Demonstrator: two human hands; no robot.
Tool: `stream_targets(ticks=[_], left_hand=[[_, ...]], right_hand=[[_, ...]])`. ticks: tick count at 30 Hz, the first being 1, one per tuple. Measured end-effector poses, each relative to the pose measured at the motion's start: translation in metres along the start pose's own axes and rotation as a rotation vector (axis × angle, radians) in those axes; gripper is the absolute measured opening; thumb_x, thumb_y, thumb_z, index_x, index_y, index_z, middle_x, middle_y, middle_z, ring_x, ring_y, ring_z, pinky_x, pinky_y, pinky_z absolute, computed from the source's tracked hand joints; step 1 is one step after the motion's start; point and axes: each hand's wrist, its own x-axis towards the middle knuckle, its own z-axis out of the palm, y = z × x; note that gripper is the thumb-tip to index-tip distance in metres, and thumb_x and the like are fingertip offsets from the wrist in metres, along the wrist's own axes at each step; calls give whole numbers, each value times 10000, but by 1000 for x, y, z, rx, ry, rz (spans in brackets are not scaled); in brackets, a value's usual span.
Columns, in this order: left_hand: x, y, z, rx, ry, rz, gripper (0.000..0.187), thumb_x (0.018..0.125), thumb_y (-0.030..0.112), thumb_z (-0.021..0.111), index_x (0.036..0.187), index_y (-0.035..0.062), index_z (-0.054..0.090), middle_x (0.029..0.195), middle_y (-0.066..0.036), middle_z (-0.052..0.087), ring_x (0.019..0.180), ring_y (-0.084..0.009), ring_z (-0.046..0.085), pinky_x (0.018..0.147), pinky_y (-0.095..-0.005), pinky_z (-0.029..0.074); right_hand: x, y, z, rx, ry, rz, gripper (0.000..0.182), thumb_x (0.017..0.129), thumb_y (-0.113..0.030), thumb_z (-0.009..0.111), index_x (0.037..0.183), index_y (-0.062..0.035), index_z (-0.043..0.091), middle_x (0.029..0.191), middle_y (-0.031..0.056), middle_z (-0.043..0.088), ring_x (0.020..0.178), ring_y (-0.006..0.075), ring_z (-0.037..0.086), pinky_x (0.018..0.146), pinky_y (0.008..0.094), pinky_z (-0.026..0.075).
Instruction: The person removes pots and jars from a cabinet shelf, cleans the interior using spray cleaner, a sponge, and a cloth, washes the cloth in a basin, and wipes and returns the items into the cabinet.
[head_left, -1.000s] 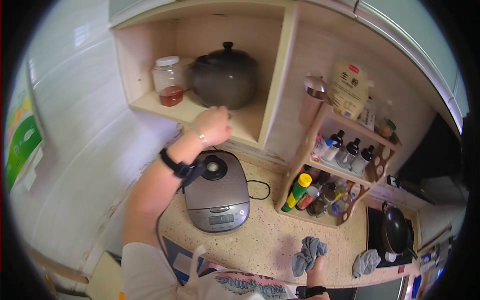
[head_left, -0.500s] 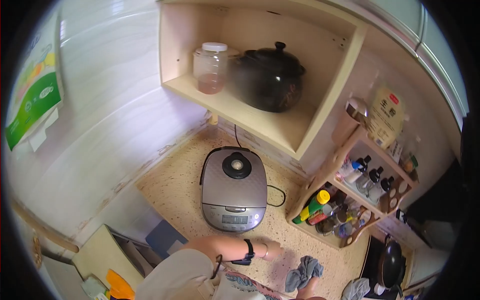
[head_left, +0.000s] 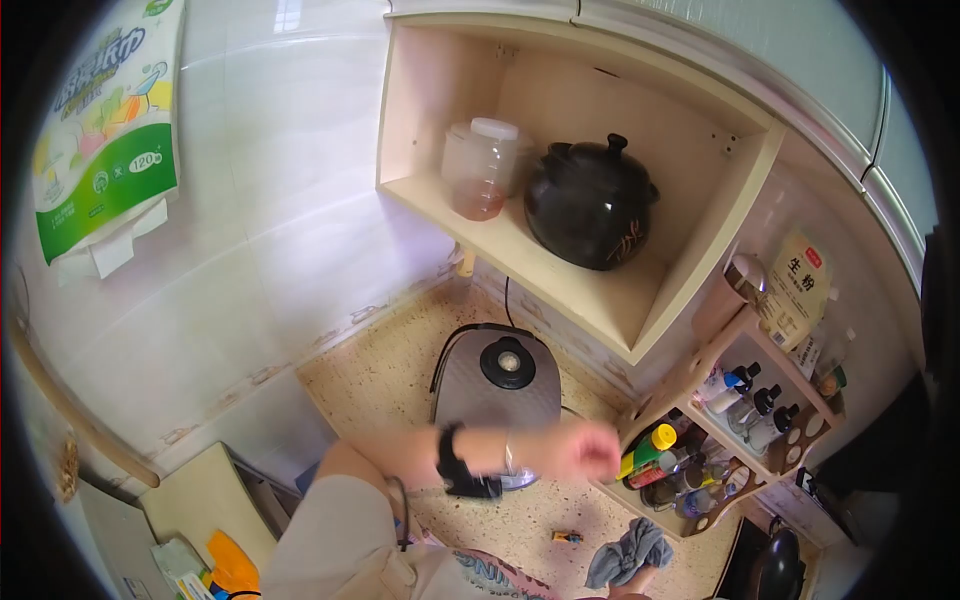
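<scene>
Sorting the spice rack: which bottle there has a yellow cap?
The green bottle with the yellow cap, leaning on the wooden rack's lower shelf at its left end; the small bottles above have dark caps.

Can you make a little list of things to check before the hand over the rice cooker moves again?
1. Left hand empty: cannot tell, it is blurred.
2. Rice cooker lid closed: ok, the lid lies flat.
3. Cooker's front panel readable: not ok, the forearm covers it.
4. Counter around the cooker free of clutter: not ok, a small object lies in front of it.
5. Grey cloth held: ok, the right hand at the bottom edge grips it, though the hand barely shows.
6. Black pot and plastic jar standing steady on the shelf: ok, both upright.
</scene>
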Motion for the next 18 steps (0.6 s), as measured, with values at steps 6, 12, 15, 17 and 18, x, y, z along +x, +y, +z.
stream_targets(ticks=[6, 12, 15, 17, 18], left_hand=[[62, 67, -211, 8, 1021, 26, 376, 808, 283, 666, 1027, 3, 544, 991, -63, 556, 914, -142, 518, 834, -287, 419], [125, 38, -290, -218, 1241, -61, 583, 778, 335, 679, 1109, -119, 527, 1224, -214, 495, 1158, -284, 454, 952, -356, 367], [130, 57, -269, -417, 1258, 28, 563, 778, 296, 684, 1104, -135, 524, 1278, -233, 458, 1180, -294, 443, 975, -351, 345], [134, 63, -259, -493, 1355, 43, 495, 785, 264, 679, 1071, -117, 547, 1274, -238, 461, 1165, -287, 453, 978, -346, 340], [136, 57, -262, -543, 1286, 68, 454, 790, 249, 672, 1051, -103, 555, 1278, -241, 456, 1173, -288, 443, 982, -347, 334]], right_hand=[[-3, 21, 101, -33, -167, 18, 396, 920, -398, 437, 1031, -27, 522, 888, 87, 573, 654, 155, 496, 590, 272, 427], [-26, 44, 162, 36, -226, 34, 415, 934, -371, 419, 1112, -11, 525, 1036, 128, 608, 931, 247, 578, 832, 337, 462], [-41, 43, 180, 68, -295, 33, 405, 938, -370, 414, 1086, -13, 535, 1014, 125, 612, 909, 244, 578, 824, 338, 464], [-37, 46, 167, 69, -251, 16, 400, 940, -370, 414, 1073, -15, 540, 1012, 124, 610, 897, 243, 578, 818, 340, 466], [-40, 46, 167, 69, -232, 3, 398, 940, -369, 414, 1072, -16, 540, 1015, 124, 609, 899, 243, 578, 817, 342, 466]])
